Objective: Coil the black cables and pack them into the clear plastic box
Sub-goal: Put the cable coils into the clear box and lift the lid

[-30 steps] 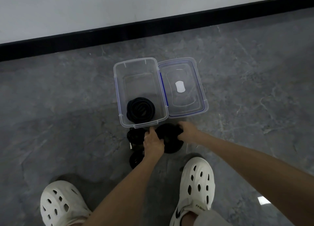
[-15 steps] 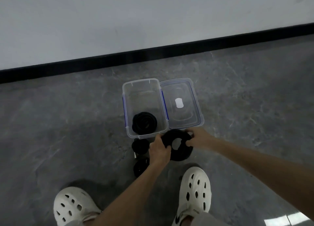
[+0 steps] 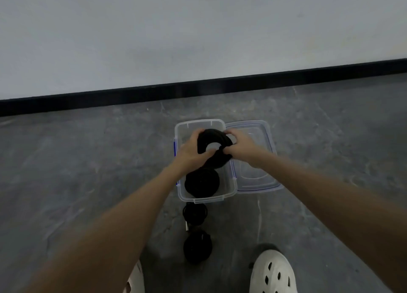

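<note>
A clear plastic box [image 3: 182, 194] with blue clips stands open on the grey floor. One coiled black cable [image 3: 202, 182] lies in its near end. Over the far half of the box I hold a second black cable coil [image 3: 217, 136], ring-shaped with an open middle. My left hand [image 3: 192, 148] grips its left side and my right hand [image 3: 241, 146] grips its right side. Two more black coils lie on the floor in front of the box: a nearer-to-box coil [image 3: 195, 212] and a coil closer to my feet [image 3: 197, 245].
The box's clear lid [image 3: 257, 178] lies flat on the floor against the box's right side. My white perforated clog [image 3: 272, 270] stands at the lower right; the other shoe's edge [image 3: 134, 281] shows at the bottom. A white wall with black skirting [image 3: 198, 89] runs behind.
Both hands lifted the ring-shaped coil from the floor in front of the box and carried it forward over the box's far half. The camera view tilted up.
</note>
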